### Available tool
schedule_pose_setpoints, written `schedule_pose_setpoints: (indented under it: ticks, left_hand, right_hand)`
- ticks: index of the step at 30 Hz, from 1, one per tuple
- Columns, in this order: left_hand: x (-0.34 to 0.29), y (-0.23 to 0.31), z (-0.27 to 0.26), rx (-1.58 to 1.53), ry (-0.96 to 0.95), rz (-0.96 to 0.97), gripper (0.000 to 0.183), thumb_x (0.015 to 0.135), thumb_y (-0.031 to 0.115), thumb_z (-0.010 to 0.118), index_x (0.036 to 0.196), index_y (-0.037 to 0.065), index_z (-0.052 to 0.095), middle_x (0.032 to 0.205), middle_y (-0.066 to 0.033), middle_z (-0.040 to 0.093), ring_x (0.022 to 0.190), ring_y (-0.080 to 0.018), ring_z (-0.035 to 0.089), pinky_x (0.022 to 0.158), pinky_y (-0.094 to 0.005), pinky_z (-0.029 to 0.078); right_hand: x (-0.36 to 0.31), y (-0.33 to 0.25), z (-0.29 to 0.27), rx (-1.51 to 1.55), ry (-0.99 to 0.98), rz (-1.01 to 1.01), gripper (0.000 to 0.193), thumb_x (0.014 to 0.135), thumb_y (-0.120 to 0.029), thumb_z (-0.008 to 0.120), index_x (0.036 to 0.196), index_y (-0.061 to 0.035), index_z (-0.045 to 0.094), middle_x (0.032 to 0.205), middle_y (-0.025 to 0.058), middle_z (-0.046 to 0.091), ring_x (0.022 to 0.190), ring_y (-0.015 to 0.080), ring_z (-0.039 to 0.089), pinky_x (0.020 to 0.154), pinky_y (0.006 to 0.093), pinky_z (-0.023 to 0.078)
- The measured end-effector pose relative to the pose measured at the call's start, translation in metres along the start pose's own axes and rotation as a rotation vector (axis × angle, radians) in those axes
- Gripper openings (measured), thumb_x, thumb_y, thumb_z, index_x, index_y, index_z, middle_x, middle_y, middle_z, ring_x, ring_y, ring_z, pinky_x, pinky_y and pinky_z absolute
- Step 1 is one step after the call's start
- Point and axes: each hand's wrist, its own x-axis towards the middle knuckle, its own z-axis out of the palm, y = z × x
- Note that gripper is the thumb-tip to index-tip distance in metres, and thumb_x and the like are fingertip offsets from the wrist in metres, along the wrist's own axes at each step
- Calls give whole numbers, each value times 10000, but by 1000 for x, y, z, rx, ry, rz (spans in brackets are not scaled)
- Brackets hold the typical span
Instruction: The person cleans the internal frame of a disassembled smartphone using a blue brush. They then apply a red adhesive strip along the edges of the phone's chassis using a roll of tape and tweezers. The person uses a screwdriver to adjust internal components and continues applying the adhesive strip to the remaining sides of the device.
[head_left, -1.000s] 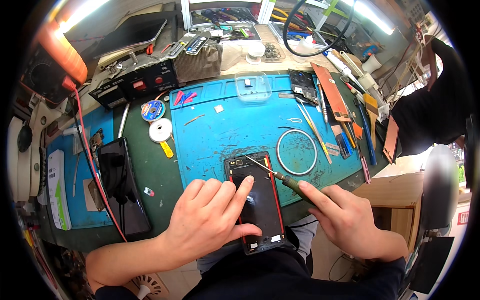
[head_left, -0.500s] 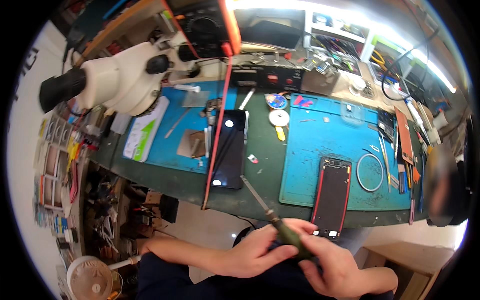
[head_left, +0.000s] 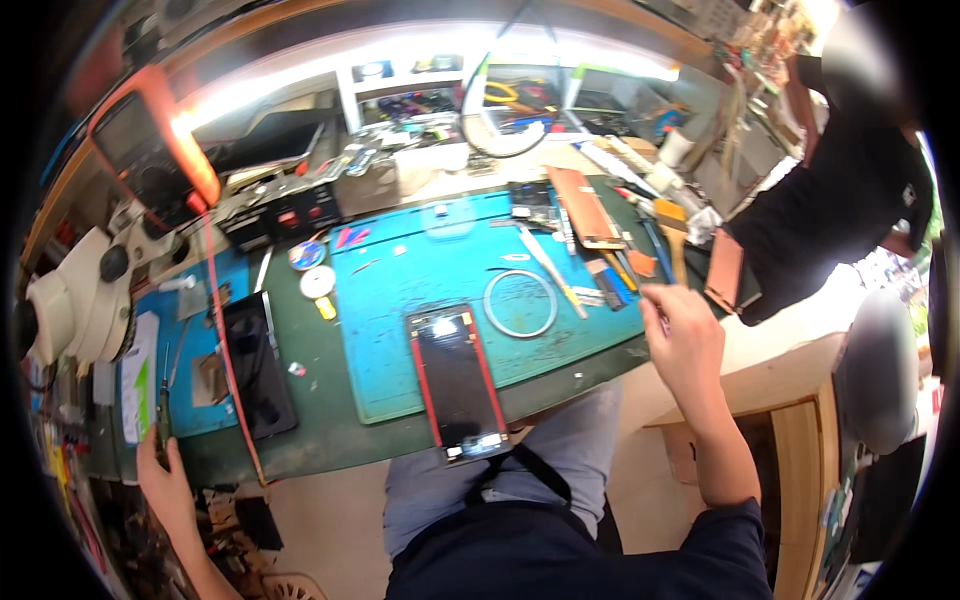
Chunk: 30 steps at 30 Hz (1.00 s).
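At the far left, my left hand is closed around the dark green handle of a thin-bladed tool. The blade points away over the blue mat, beside a white and green card. My right hand is raised by the right edge of the large mat, fingers loosely bent and thumb apart, with nothing seen in it. Nearest to it are a wooden-handled brush and several slim tools. A phone display frame with red edges lies across the mat's front edge, overhanging my lap.
A dark phone lies left of the large blue mat, with a red cable beside it. A white ring rests on the mat. A microscope and orange meter stand left. Another person's dark sleeve is at right.
My hands have parted from around the tool. The left carried it to the far left; the right moved out to the mat's right side. My view has turned rightward.
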Motion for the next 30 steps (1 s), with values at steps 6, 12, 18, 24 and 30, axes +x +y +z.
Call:
schedule_pose_setpoints:
  ticks: [6,12,18,24,30]
  left_hand:
    - [52,11,51,71,64,91,402,1114,238,620,1441,5,643,1341,-222,687,1230,-424,641,1034,-474,521]
    - [46,-5,61,250,216,145,461,1127,319,596,1501,49,604,1453,-197,621,1352,-400,563,1102,-493,478]
    - [-11,78,10,-16,385,348,412,1108,186,621,1469,-13,615,1432,-181,653,1320,-375,599,1126,-480,462]
    - [-51,246,7,-633,-260,1087,766,989,700,600,1371,44,693,1417,-124,695,1340,-343,632,1145,-524,469]
    - [-50,295,14,-621,-418,1203,788,969,694,628,1351,10,709,1495,-116,658,1432,-273,571,1250,-471,366]
  right_hand:
    - [21,89,17,-58,-47,218,221,963,-220,759,1133,-80,776,1051,107,747,957,323,744,829,432,585]
    - [25,101,38,-379,-62,75,245,915,-187,773,1131,-71,765,1015,128,731,910,350,722,812,455,578]
    - [32,61,-8,-67,197,102,345,910,-6,670,1235,-77,764,1040,112,661,828,298,693,696,411,561]
    - [17,-69,-7,343,-300,-524,522,816,29,725,1327,-78,754,942,72,685,790,227,660,673,375,541]
    - [47,-71,20,212,-155,-575,540,801,21,746,1329,-95,759,928,58,678,764,241,654,648,366,538]
